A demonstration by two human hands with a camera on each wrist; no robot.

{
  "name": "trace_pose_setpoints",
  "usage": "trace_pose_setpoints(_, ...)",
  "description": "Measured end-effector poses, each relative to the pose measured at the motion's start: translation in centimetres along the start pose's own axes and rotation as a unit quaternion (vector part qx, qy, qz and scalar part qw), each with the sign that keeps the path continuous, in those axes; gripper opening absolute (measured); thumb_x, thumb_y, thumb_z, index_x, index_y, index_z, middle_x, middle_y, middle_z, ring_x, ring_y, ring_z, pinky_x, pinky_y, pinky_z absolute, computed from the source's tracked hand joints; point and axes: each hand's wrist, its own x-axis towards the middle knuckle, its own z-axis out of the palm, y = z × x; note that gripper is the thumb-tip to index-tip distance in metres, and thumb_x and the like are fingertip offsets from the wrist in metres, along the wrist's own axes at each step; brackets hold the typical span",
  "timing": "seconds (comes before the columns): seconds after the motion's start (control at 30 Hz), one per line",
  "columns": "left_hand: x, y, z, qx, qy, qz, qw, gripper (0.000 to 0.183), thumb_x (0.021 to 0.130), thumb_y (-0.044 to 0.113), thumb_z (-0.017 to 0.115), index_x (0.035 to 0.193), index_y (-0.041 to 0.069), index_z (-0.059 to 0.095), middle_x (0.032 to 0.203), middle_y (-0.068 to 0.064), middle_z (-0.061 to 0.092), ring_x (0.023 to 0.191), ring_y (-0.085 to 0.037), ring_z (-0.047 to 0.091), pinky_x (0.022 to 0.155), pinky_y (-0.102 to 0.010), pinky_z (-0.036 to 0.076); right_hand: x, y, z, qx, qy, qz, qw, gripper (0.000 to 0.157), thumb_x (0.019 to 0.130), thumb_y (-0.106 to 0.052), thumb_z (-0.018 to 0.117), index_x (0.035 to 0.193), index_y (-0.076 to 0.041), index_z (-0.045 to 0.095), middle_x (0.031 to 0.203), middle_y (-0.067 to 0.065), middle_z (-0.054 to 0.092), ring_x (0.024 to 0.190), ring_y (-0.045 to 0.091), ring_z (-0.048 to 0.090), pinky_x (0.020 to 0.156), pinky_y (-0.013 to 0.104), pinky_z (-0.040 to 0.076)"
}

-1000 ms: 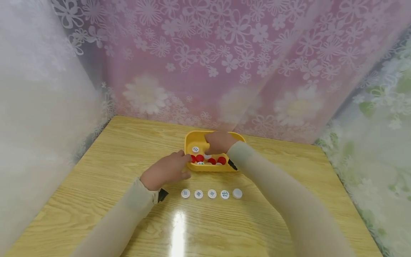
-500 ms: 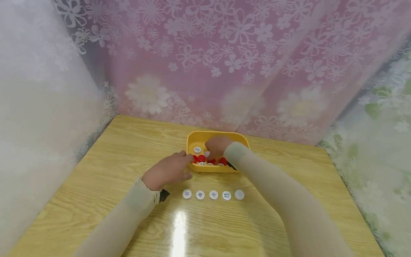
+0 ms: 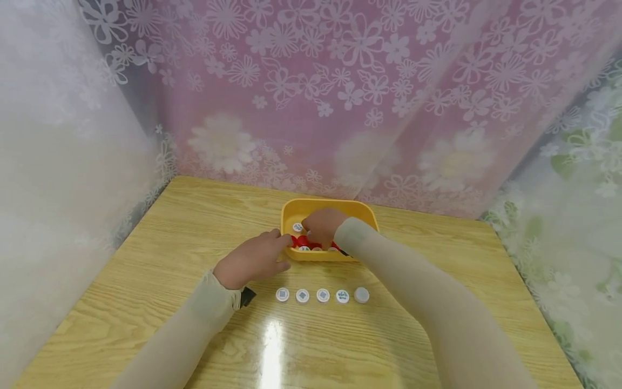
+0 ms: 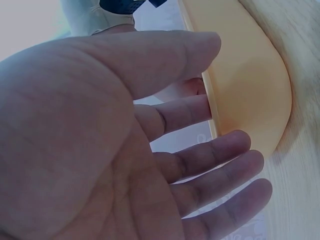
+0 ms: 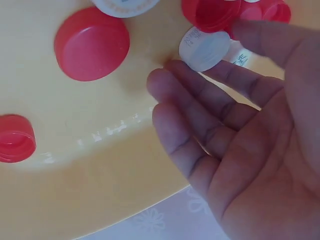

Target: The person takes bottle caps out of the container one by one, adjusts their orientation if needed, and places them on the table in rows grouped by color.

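A yellow plastic box stands at the back of the table with red and white bottle caps in it. My right hand reaches down into the box. In the right wrist view its thumb and index finger pinch a tilted white bottle cap, and the other fingers lie loosely bent. My left hand rests at the box's left front corner. Its index fingertip goes behind the rim, while the thumb and other fingers lie outside, nearly straight. Red caps lie around the right hand.
On the wooden table, several white caps lie in a row in front of the box. One white cap lies inside the box at the left. A pink flowered curtain hangs behind the table.
My right hand has moved slightly left and lower inside the box, now covering more of the red caps; the white cap at its fingers has shifted left too. My left hand stays at the corner.
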Motion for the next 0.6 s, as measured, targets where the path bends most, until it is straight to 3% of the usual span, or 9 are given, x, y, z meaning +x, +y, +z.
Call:
trace_pose_setpoints(0.07,0.0,0.0,0.0,0.002,0.000,0.000,1.0000,0.042,0.097,0.030,0.074,0.130,0.009,0.059,0.112,-0.009,0.059,0.089,-0.021,0.054,0.082,-0.037,0.051,0.0,-0.2,0.0,-0.010,0.004,-0.004,1.000,0.021,0.102,-0.036,0.066,0.117,-0.021,0.065,0.099,-0.006,0.068,0.089,0.016,0.062,0.087,0.030,0.055)
trace_pose_setpoints(0.27,0.0,0.0,0.0,-0.003,-0.003,-0.003,1.0000,0.043,0.097,0.031,0.074,0.130,0.009,0.059,0.113,-0.010,0.059,0.090,-0.022,0.055,0.082,-0.038,0.051,0.3,-0.2,0.4,0.042,0.014,0.021,0.999,0.019,0.096,-0.034,0.076,0.107,-0.023,0.066,0.089,-0.007,0.069,0.081,0.017,0.064,0.076,0.027,0.054)
trace_pose_setpoints(0.43,0.0,0.0,0.1,-0.003,-0.004,-0.003,1.0000,0.043,0.097,0.031,0.074,0.130,0.008,0.059,0.112,-0.009,0.059,0.089,-0.022,0.055,0.082,-0.038,0.051,0.9,0.4,0.8,0.063,0.025,0.018,0.998,0.024,0.090,-0.033,0.081,0.104,-0.022,0.065,0.087,-0.006,0.068,0.075,0.017,0.065,0.069,0.027,0.054)
trace_pose_setpoints(0.53,0.0,-0.1,0.1,0.001,-0.005,-0.006,1.0000,0.045,0.097,0.033,0.074,0.132,0.009,0.059,0.114,-0.009,0.059,0.091,-0.021,0.056,0.084,-0.038,0.052,0.2,0.9,-0.1,0.099,0.039,0.014,0.994,0.019,0.093,-0.032,0.075,0.103,-0.019,0.065,0.085,-0.003,0.066,0.070,0.017,0.062,0.067,0.029,0.052)
trace_pose_setpoints(0.6,0.0,-0.1,0.1,0.003,-0.007,-0.007,1.0000,0.045,0.097,0.033,0.074,0.133,0.010,0.058,0.115,-0.009,0.060,0.092,-0.021,0.057,0.085,-0.038,0.052,-0.7,1.1,-0.9,0.099,0.079,-0.003,0.992,0.015,0.095,-0.031,0.065,0.095,-0.016,0.064,0.078,0.000,0.061,0.065,0.018,0.057,0.064,0.030,0.047)
